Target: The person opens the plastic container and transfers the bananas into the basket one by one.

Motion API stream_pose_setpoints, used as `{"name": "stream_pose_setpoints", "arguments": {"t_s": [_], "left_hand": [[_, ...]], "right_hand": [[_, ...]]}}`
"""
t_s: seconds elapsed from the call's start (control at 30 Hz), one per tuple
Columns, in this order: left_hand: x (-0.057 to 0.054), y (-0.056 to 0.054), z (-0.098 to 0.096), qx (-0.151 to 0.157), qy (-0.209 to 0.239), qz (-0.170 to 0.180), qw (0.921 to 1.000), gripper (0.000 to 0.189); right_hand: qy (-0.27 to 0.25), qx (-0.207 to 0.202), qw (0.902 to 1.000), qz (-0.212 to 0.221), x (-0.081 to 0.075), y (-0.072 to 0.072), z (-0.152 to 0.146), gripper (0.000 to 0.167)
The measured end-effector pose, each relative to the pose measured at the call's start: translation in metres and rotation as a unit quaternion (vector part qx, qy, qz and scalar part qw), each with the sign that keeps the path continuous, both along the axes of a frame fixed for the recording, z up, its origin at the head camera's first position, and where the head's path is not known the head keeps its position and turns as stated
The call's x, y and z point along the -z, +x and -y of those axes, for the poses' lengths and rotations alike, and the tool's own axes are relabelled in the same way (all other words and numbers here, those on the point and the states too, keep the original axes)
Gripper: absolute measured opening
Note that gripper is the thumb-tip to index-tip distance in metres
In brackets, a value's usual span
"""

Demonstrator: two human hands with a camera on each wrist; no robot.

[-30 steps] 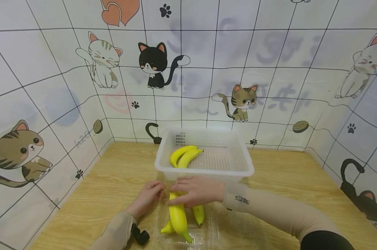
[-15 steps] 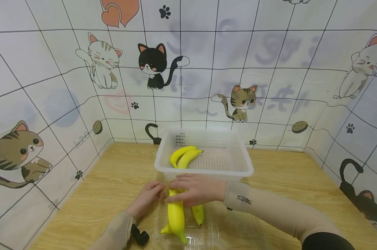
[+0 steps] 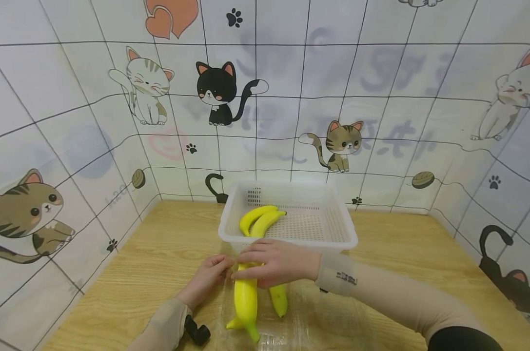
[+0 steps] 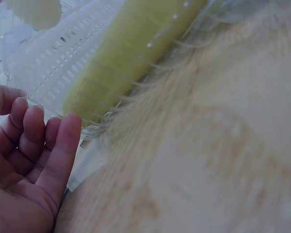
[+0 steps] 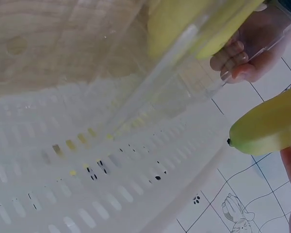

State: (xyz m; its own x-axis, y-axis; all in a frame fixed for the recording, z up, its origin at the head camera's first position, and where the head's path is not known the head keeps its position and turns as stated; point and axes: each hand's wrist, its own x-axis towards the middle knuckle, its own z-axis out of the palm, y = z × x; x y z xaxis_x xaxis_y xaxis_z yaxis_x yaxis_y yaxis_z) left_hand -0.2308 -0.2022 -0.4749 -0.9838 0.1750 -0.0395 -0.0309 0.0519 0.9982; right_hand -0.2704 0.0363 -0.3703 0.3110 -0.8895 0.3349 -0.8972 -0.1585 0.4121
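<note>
In the head view, a clear plastic clamshell box (image 3: 330,317) lies on the table. My left hand (image 3: 207,278) pinches its left rim; in the left wrist view the thumb and fingertips (image 4: 34,128) meet at that edge. My right hand (image 3: 282,263) grips one end of a yellow banana (image 3: 245,297) above the box, its stem towards me. A second banana (image 3: 279,300) lies in the box on the right, partly behind the hand. Another banana's tip (image 3: 233,323) shows under the held one. The held banana's dark end (image 5: 229,141) appears in the right wrist view.
Directly behind the box stands a white perforated basket (image 3: 348,236). Two bananas (image 3: 266,222) rest in its left part. Cat-patterned tile walls (image 3: 282,112) enclose the wooden table (image 3: 177,229) at the back and both sides.
My right hand has shifted slightly away from me and to the right. The held banana's stem end has swung left. My left hand stays at the box's rim.
</note>
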Motion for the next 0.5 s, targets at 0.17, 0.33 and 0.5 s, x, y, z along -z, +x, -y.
{"name": "stream_pose_setpoints", "arguments": {"t_s": [0.17, 0.33, 0.5], "left_hand": [[0.001, 0.000, -0.001, 0.001, -0.005, -0.005, 1.0000, 0.028], [0.004, -0.001, 0.000, 0.016, 0.008, -0.024, 0.9996, 0.026], [0.005, -0.001, 0.002, 0.026, 0.005, -0.037, 0.9990, 0.027]], "right_hand": [[-0.001, 0.003, 0.9999, -0.011, -0.008, 0.000, 0.000, 0.045], [-0.013, 0.008, 0.9999, -0.004, -0.016, -0.003, -0.001, 0.049], [-0.025, 0.012, 0.9996, 0.006, -0.024, -0.006, -0.001, 0.051]]}}
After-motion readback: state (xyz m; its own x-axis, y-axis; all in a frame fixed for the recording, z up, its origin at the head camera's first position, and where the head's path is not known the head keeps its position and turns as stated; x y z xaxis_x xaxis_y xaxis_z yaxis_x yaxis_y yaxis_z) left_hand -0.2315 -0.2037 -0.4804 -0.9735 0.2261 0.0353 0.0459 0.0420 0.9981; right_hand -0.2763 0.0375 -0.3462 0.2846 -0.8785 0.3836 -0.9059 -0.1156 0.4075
